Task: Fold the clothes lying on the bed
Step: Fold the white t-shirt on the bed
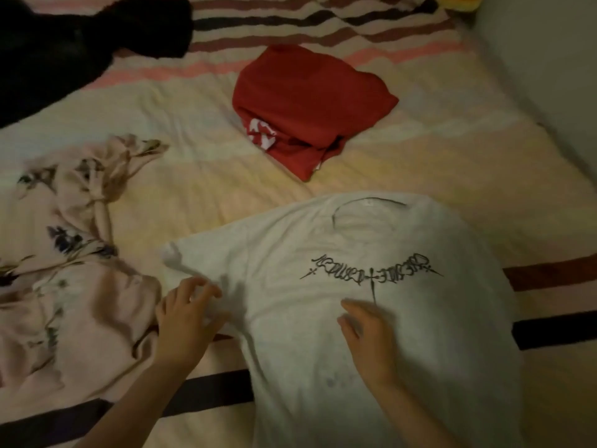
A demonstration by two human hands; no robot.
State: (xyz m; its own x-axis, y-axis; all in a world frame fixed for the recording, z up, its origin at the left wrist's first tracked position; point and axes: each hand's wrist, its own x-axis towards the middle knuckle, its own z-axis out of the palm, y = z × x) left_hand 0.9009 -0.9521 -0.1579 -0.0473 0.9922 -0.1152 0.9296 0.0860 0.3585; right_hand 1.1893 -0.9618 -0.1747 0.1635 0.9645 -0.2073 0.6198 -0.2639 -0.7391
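Observation:
A white T-shirt (420, 318) with black lettering across the chest lies spread face up on the bed, collar away from me. My left hand (185, 318) is at the shirt's left sleeve near the armpit, its curled fingers touching the fabric there. My right hand (368, 337) rests flat on the middle of the shirt, just below the lettering, fingers straight. A red garment (310, 105) lies folded further back. A pink floral garment (64, 270) lies crumpled to the left.
A black garment (71, 50) lies bunched at the far left corner. The bed is covered by a striped sheet (193, 176). A pale wall (549, 76) runs along the bed's right side. Something yellow (458, 1) sits at the far right corner.

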